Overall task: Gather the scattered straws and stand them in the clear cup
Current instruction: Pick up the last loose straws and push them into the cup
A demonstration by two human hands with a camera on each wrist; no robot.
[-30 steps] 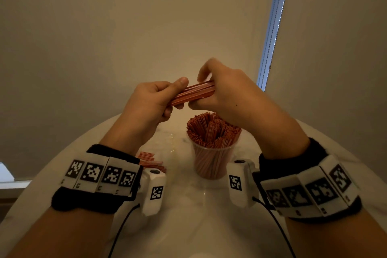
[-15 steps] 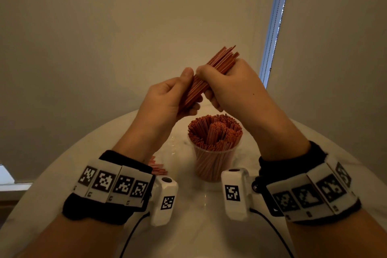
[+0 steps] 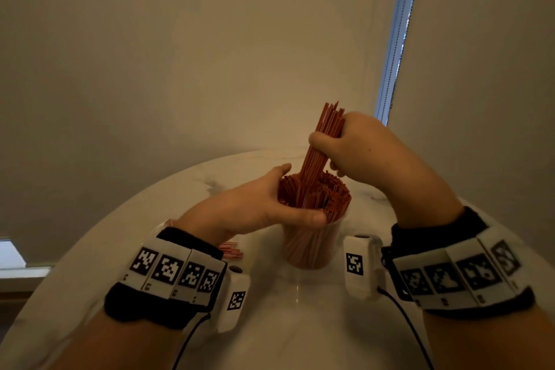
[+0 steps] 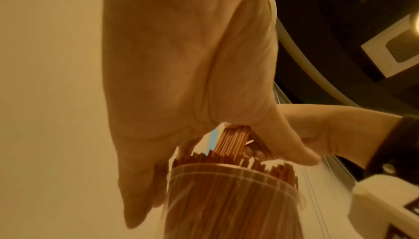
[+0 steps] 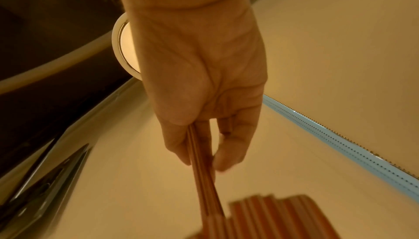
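Observation:
The clear cup [image 3: 312, 246] stands mid-table, packed with upright red straws [image 3: 333, 192]. My right hand [image 3: 326, 152] grips a bundle of red straws [image 3: 322, 129] nearly upright, with its lower ends down among the straws in the cup. My left hand [image 3: 297, 189] wraps the cup's rim from the left, thumb across the front. The left wrist view shows the cup [image 4: 231, 198] under my left hand [image 4: 224, 189]. In the right wrist view my right hand [image 5: 204, 162] pinches the bundle [image 5: 204, 189]. A few loose straws [image 3: 229, 249] lie on the table behind my left wrist.
The round white marble table [image 3: 270, 324] carries everything. A plain blind fills the background, with a bright window strip and bead chain [image 3: 396, 39] at the right. Both wrists wear marker bands and cameras.
The right hand turned the bundle upright and lowered its ends into the cup. The left hand let go of the bundle and moved down to wrap the cup's rim.

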